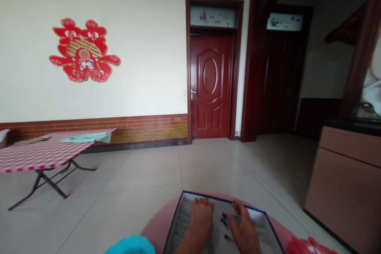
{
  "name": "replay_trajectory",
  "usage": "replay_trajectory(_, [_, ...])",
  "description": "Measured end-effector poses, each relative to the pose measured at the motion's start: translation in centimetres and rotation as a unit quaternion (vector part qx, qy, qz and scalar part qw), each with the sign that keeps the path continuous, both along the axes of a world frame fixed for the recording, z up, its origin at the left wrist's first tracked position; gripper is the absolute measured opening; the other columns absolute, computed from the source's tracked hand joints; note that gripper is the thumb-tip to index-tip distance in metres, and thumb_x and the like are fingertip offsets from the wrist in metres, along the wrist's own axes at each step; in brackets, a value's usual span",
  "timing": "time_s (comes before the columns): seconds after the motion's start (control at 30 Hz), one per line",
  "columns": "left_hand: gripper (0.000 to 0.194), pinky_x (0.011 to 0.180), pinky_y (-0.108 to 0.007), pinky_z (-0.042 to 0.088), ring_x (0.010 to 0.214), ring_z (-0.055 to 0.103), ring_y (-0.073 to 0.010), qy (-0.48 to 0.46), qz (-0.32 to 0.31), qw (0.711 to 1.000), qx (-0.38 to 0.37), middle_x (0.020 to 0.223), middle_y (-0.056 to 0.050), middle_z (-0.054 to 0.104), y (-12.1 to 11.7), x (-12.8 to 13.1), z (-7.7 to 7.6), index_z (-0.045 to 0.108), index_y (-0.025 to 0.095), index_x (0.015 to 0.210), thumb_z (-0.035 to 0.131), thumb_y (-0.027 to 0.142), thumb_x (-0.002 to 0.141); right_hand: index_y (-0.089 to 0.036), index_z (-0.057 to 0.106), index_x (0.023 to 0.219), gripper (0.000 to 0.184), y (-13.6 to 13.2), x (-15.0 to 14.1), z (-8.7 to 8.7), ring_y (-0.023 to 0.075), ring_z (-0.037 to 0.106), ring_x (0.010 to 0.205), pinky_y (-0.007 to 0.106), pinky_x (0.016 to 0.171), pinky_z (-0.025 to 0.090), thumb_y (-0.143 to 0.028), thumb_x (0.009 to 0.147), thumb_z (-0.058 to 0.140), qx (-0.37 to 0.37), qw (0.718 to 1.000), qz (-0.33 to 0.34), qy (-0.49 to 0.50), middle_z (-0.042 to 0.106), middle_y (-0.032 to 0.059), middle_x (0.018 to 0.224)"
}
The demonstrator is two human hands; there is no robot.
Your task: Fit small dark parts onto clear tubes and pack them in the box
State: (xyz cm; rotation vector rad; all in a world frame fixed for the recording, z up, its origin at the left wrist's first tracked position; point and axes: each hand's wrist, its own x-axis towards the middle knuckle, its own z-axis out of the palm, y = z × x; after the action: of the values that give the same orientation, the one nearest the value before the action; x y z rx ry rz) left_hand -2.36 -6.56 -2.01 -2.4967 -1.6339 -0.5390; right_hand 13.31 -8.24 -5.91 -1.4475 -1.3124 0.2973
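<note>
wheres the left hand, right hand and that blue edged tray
left hand [200, 220], head view, back of the hand
right hand [243, 232], head view, back of the hand
blue-edged tray [223, 201], head view, far rim

Open box [181, 216] on round table [156, 228]; folding table [44, 152] left, cabinet [345, 190] right, door [210, 87] ahead.

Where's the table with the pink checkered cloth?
In the head view, the folding table stands at the far left, against the brick-faced lower wall, below the red paper decoration.
</note>
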Motion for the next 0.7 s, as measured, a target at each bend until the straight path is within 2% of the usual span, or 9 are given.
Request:
replay_trajectory(0.13, [0.028, 0.081, -0.040, 0.038, 0.093, 0.052, -0.0240, 0.020, 0.026, 0.999, 0.017, 0.090, -0.010, 0.060, 1.4, -4.1, 1.8, 0.066, 0.019, 0.086, 0.040, 0.011, 0.081, -0.013, 0.053, 0.101, 0.042, 0.7, 1.2, -0.9, 0.0258, 0.060, 0.095, 0.042, 0.086, 0.045, -0.042, 0.071, 0.042, 0.004, 0.999, -0.050, 0.007, 0.063, 0.0167, 0.102])
replay_trajectory(0.2, [0.029, 0.085, -0.042, 0.035, 0.106, 0.046, -0.0268, 0.026, 0.034, 0.999, 0.034, 0.102, -0.009, 0.059, 2.0, -5.5, 1.8, 0.068, 0.023, 0.082, 0.041, 0.014, 0.082, -0.015, 0.055, 0.093, 0.036, 0.9, 1.5, -1.3, 0.0264, 0.061, 0.090, 0.042, 0.083, 0.046, -0.038, 0.070, 0.042, 0.002, 0.998, -0.058, -0.010, 0.064, 0.0161, 0.095])
replay_trajectory(0.27, [0.028, 0.089, -0.044, 0.032, 0.116, 0.039, -0.0284, 0.030, 0.042, 0.998, 0.042, 0.115, -0.006, 0.055, 2.4, -6.4, 1.2, 0.068, 0.026, 0.082, 0.042, 0.017, 0.082, -0.017, 0.057, 0.088, 0.030, 0.9, 1.6, -1.6, 0.0259, 0.062, 0.086, 0.041, 0.081, 0.047, -0.033, 0.069, 0.041, 0.004, 0.998, -0.056, -0.033, 0.065, 0.0145, 0.090])
replay_trajectory(0.47, [0.030, 0.094, -0.049, 0.027, 0.125, 0.030, -0.0299, 0.010, 0.063, 0.998, 0.020, 0.127, -0.002, 0.048, 2.5, -6.5, -1.0, 0.068, 0.030, 0.085, 0.041, 0.019, 0.082, -0.019, 0.061, 0.081, 0.024, 0.3, 1.5, -1.1, 0.0222, 0.062, 0.081, 0.037, 0.079, 0.047, -0.021, 0.069, 0.039, -0.002, 0.995, -0.046, -0.088, 0.066, 0.0100, 0.083])
replay_trajectory(0.6, [0.040, 0.094, -0.048, 0.027, 0.125, 0.030, -0.0291, 0.012, 0.088, 0.996, 0.005, 0.130, -0.005, 0.046, 2.3, -6.4, -1.0, 0.064, 0.029, 0.102, 0.038, 0.010, 0.079, -0.019, 0.062, 0.076, 0.025, -0.5, 1.2, -0.4, 0.0197, 0.060, 0.077, 0.032, 0.074, 0.046, -0.017, 0.071, 0.038, -0.053, 0.984, -0.017, -0.171, 0.064, 0.0070, 0.078])
replay_trajectory(0.7, [0.041, 0.092, -0.045, 0.030, 0.124, 0.031, -0.0289, 0.009, 0.093, 0.996, 0.016, 0.128, -0.005, 0.047, 2.1, -6.0, -0.3, 0.063, 0.027, 0.103, 0.036, 0.009, 0.079, -0.020, 0.062, 0.074, 0.024, -1.1, 0.6, -0.3, 0.0188, 0.059, 0.075, 0.031, 0.072, 0.044, -0.014, 0.071, 0.040, -0.094, 0.969, 0.025, -0.227, 0.063, 0.0053, 0.077])
